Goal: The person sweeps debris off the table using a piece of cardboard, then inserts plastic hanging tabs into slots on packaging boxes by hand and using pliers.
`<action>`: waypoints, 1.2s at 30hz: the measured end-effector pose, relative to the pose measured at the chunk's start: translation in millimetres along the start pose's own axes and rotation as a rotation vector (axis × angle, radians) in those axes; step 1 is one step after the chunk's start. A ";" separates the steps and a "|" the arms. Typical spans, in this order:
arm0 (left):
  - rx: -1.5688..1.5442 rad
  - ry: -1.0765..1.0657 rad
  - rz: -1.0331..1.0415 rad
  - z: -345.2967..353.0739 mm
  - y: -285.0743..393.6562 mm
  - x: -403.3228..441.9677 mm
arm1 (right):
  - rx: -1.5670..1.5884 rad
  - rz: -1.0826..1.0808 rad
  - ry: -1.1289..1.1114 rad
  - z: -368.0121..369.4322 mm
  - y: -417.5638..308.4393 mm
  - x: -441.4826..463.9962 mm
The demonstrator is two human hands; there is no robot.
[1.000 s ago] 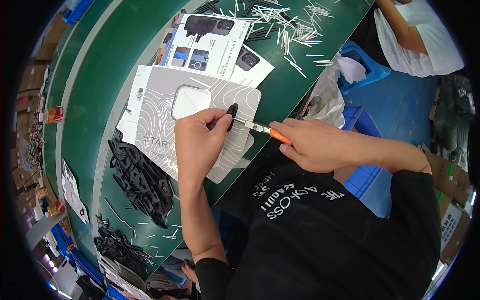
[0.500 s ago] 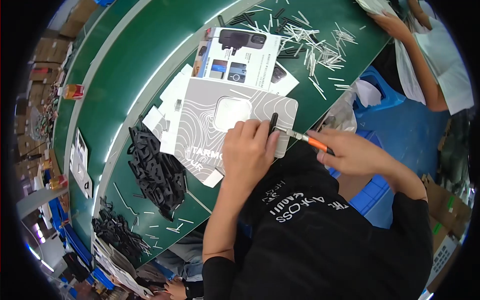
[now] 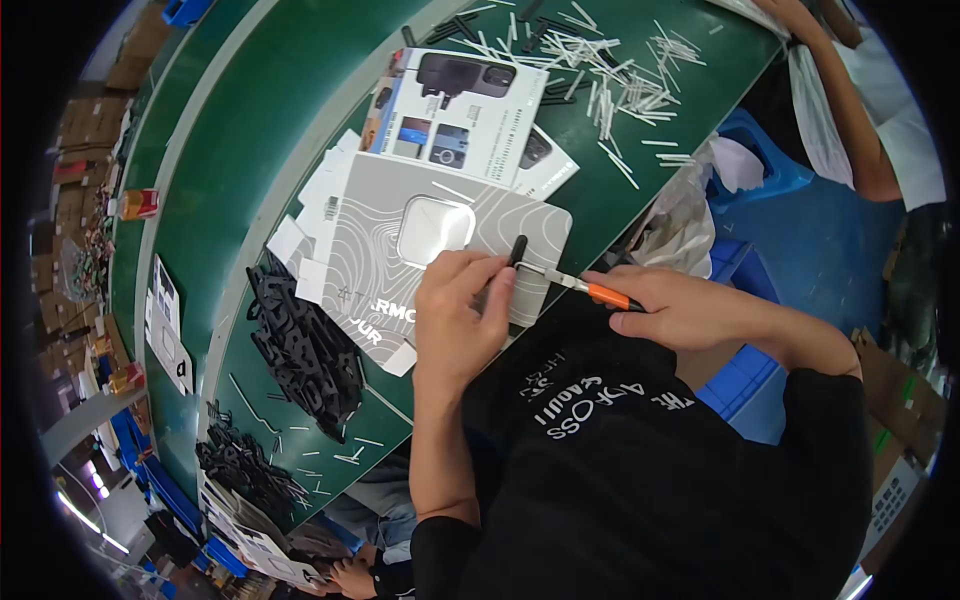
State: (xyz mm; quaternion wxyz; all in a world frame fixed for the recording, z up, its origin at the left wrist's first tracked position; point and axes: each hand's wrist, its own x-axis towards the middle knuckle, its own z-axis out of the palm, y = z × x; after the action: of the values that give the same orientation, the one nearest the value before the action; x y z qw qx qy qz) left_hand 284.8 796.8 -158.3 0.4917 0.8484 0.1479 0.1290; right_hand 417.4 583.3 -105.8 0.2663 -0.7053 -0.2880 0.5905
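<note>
My left hand point(image 3: 462, 310) pinches a small black strip-like part point(image 3: 518, 250) over the grey patterned card point(image 3: 375, 215). In my right hand point(image 3: 670, 303) is a knife with an orange and black handle point(image 3: 608, 295), its metal end pointing left at the black part. The knife's tip meets or nearly meets the part; exact contact is too small to tell. A white rounded-square picture point(image 3: 436, 230) shows on the card beside my left fingers. Above the card lies a printed sheet with phone pictures point(image 3: 455, 115).
White sticks point(image 3: 640, 95) and black pieces lie scattered at the table's top. A heap of black parts point(image 3: 305, 350) sits left of my forearm, with a smaller heap point(image 3: 245, 465) below. Another person's arm point(image 3: 850, 110) is at upper right. A blue crate point(image 3: 735, 380) stands beyond the table edge.
Across the frames the camera view shifts, moving the table and cards within the picture. Both hands keep their hold on the black part and the knife. The other person's arm has moved at upper right.
</note>
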 end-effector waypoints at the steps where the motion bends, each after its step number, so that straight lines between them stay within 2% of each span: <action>1: 0.034 -0.026 -0.012 -2.8 2.6 2.5 | -0.104 -0.061 0.045 3.7 4.2 1.1; 3: 0.104 -0.080 -0.034 -6.6 5.1 5.2 | -0.310 -0.180 0.136 11.8 9.1 2.4; 8: 0.121 -0.122 -0.048 -6.8 4.0 6.2 | -0.401 -0.008 0.038 6.2 -19.2 -2.0; 14: 0.109 -0.077 0.002 -0.8 -0.5 1.5 | -0.482 0.044 0.034 14.4 -23.7 -0.2; 20: 0.254 0.134 0.176 6.4 0.4 -4.5 | 0.101 -0.089 -0.010 3.1 12.6 -2.0; 23: 0.408 0.254 0.235 7.1 7.8 -7.8 | 0.243 -0.157 -0.076 -14.5 32.9 -11.2; 26: 0.462 0.307 0.260 1.0 23.5 -12.3 | 0.148 -0.287 -0.066 -48.1 46.8 -33.8; 28: 0.523 0.350 0.280 -9.2 35.3 -14.1 | 0.052 -0.332 0.044 -73.5 46.2 -46.6; 30: 0.497 0.389 0.267 -28.2 48.9 -16.4 | -0.008 -0.436 0.314 -84.0 39.7 -44.9; 31: 0.455 0.413 0.261 -40.2 56.3 -17.8 | -0.008 -0.459 0.301 -84.7 33.3 -33.1; 33: 0.366 0.460 0.254 -60.0 65.1 -18.4 | -0.483 -0.309 0.811 -84.7 18.8 -4.5; 34: 0.279 0.476 0.227 -67.0 65.9 -16.6 | -0.479 -0.331 0.806 -89.0 20.6 10.0; 36: 0.205 0.496 0.201 -81.5 66.3 -10.0 | -0.722 -0.288 0.928 -102.5 33.7 50.1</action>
State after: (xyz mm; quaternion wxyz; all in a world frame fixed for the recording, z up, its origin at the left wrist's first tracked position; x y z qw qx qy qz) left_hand 254.1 826.6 -61.8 0.3371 0.8464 0.1912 0.3651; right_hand 528.4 592.3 -147.5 0.1851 -0.8890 -0.4165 0.0444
